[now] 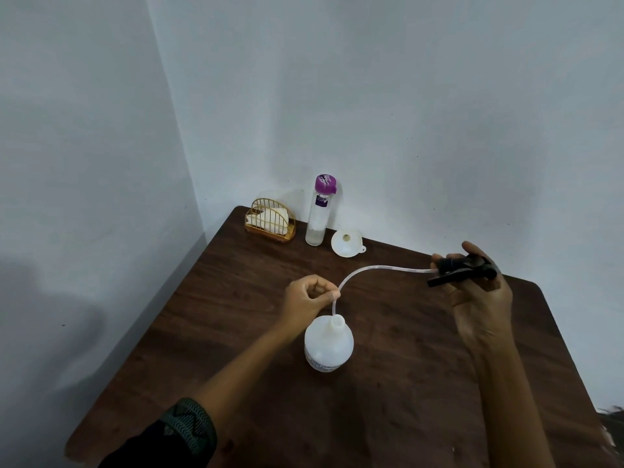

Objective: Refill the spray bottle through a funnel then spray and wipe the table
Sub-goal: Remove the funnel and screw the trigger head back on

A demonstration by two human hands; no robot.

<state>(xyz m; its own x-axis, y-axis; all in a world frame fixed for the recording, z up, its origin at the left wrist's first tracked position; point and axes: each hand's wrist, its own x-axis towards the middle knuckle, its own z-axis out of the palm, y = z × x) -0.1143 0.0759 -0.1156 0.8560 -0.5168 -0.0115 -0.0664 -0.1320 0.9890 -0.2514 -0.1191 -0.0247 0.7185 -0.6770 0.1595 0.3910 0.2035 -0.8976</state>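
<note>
Left grip (pixel 309 297) pinches clear dip tube (pixel 388 267), right grip (pixel 479 298) clasps black trigger head (pixel 462 266); snagged tube may topple white plastic bottle (pixel 329 346).

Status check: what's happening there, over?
Left hand pinches tube; right hand holds spray head. Bottle upright, open. Funnel at back, untouched.

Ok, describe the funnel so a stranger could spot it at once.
Look to the far edge of the dark wooden table, by the wall corner. Right of the gold wire napkin holder and the tall purple-capped bottle lies the funnel: the only low, round, white piece, with a small rim tab.
</note>
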